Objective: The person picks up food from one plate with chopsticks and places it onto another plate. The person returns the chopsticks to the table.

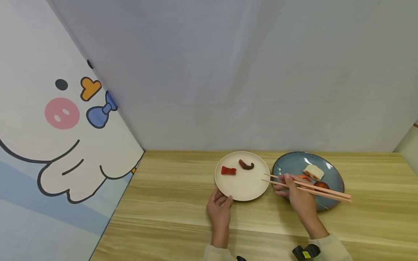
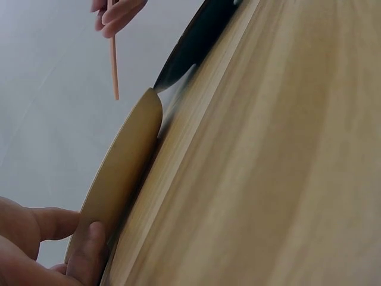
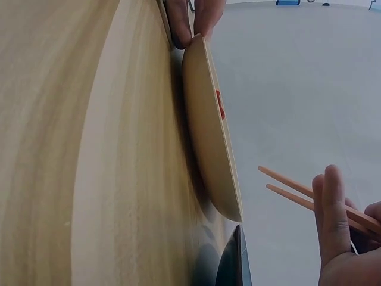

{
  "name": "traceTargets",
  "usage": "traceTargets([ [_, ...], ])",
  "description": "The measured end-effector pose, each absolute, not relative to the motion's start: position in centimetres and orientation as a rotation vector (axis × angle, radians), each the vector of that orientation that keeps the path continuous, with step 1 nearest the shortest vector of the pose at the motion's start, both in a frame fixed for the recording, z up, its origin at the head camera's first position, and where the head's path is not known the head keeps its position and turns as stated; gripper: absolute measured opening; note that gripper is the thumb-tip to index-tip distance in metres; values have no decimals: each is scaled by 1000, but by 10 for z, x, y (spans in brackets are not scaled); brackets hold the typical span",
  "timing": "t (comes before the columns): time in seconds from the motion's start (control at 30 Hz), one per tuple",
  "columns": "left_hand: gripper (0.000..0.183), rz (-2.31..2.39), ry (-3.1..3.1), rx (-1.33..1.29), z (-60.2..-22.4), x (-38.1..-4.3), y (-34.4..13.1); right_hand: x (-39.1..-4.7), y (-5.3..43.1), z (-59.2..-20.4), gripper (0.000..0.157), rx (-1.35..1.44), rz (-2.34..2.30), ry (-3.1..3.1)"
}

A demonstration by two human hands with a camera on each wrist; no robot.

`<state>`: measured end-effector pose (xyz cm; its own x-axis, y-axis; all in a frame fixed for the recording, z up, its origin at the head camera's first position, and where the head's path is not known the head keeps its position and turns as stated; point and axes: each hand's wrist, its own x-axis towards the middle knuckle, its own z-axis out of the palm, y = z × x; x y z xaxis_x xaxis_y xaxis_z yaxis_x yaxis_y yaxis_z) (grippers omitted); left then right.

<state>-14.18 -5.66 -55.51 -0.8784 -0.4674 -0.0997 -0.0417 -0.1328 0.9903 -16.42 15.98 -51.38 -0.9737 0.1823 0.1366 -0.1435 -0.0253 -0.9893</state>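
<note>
A round cream plate [image 1: 245, 188] lies on the table, bearing a small red piece [image 1: 228, 170] and a curved dark red piece with a blackish end [image 1: 246, 165]. My left hand [image 1: 219, 208] pinches its near left rim between thumb and fingers. My right hand [image 1: 303, 201] holds a pair of pinkish-orange chopsticks [image 1: 339, 194] above the blue plate [image 1: 336, 174]. The chopstick tips reach over the cream plate's right edge, slightly apart, with nothing between them. Partly behind the hand and chopsticks, the blue plate carries a white block with brown spots [image 1: 314, 172], an orange-red piece [image 1: 305, 177] and a round brown piece [image 1: 321, 185].
The wooden table [image 1: 169, 203] ends at a grey cloth backdrop [image 1: 254, 90] just behind both plates. A panel with a cartoon figure [image 1: 65, 152] stands along the left side. The two plates sit side by side with little room between their rims.
</note>
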Motion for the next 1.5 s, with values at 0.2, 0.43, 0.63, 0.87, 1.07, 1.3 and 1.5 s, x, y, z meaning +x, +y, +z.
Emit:
traceTargets([
  [0.2,60,-2093,-1845,576,-555,-142,-56,-169,157,-515,40,-11,2064,-2047],
  [0.43,61,-2091,-1841,568,-557,-143,-56,-174,156,-515,39,12,2044,-2103],
  [0.63,61,-2090,-1832,563,-557,-144,-56,-179,152,-514,41,49,2009,-2159],
  [0.87,62,-2105,-1833,563,-556,-144,-56,-184,149,-515,38,98,2007,-2123],
  [1.07,61,-2102,-1830,574,-555,-144,-56,-187,146,-515,38,121,2025,-2104],
  [1.3,61,-2101,-1823,558,-555,-143,-56,-192,145,-515,38,117,2043,-2130],
  [1.5,61,-2105,-1823,549,-555,-143,-56,-197,141,-513,35,101,2051,-2148],
])
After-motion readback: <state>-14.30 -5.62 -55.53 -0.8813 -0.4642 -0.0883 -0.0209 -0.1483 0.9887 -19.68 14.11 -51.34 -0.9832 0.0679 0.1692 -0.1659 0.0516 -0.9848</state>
